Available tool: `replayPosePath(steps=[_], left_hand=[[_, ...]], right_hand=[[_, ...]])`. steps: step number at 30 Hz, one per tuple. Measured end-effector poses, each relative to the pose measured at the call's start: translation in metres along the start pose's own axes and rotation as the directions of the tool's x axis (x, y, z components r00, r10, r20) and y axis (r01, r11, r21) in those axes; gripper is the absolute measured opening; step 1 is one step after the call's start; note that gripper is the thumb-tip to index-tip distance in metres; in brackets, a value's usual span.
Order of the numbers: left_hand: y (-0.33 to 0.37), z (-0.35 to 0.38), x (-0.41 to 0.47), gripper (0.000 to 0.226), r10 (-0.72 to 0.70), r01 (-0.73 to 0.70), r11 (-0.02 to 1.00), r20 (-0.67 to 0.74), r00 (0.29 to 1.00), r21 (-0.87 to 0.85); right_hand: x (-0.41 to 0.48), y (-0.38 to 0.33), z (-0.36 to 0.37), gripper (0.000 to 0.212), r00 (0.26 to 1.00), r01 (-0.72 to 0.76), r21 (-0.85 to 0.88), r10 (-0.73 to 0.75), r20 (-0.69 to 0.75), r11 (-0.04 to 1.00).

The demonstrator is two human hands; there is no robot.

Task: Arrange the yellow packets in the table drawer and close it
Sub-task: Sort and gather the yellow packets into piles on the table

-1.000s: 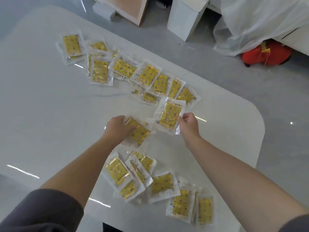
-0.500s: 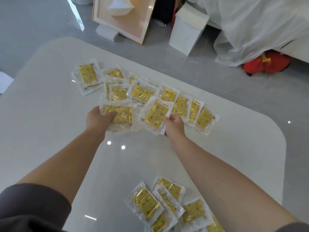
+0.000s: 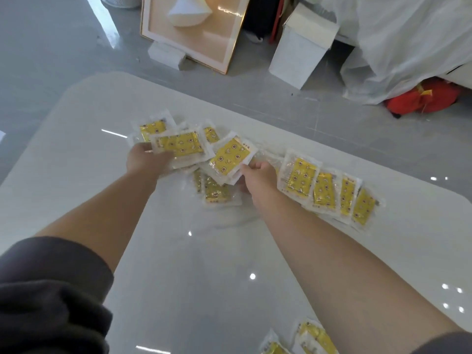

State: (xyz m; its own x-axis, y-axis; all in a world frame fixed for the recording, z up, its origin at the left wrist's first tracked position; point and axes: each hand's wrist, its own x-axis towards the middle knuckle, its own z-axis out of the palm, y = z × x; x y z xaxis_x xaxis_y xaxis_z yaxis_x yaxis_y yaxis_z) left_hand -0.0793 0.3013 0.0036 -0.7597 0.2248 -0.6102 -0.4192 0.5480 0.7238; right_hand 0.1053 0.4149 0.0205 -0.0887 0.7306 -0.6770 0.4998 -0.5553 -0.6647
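Gripping packets over the white table (image 3: 76, 200): left hand (image 3: 145, 159) fingers curl around one yellow packet (image 3: 180, 145), right hand (image 3: 258, 175) pinches another packet (image 3: 229, 157); row of packets (image 3: 323, 191) at right.

I've got a glossy grey floor (image 3: 51, 60), a framed picture (image 3: 199, 39) leaning beside a white box (image 3: 298, 54), and plastic sheeting (image 3: 408, 47) draped far right.

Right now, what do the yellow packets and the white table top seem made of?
Yellow packets: clear crinkled plastic film over a shiny yellow insert, possibly foil; edges glint. White table top: hard, glossy, perhaps lacquer or stone; it mirrors lights.
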Motion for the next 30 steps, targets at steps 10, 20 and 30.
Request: replayPosePath(steps=[10,20,30], left_hand=[[-0.055,-0.001,-0.068,0.021,0.110,-0.122,0.928,0.056,0.992,0.352],[-0.135,0.027,-0.210,0.016,0.203,-0.684,0.496,0.694,0.691,0.536],[-0.232,0.073,-0.325,0.068,0.003,-0.874,-0.174,0.888,0.461,0.454]], right_hand=[[-0.043,0.062,-0.041,0.012,0.990,0.134,-0.426,-0.098,0.105,0.895],[-0.095,0.162,-0.179,0.013,0.961,0.234,-0.743,-0.032,0.276,0.627],[-0.113,0.239,-0.270,0.028,0.872,0.467,-0.778,-0.072,0.484,0.420]])
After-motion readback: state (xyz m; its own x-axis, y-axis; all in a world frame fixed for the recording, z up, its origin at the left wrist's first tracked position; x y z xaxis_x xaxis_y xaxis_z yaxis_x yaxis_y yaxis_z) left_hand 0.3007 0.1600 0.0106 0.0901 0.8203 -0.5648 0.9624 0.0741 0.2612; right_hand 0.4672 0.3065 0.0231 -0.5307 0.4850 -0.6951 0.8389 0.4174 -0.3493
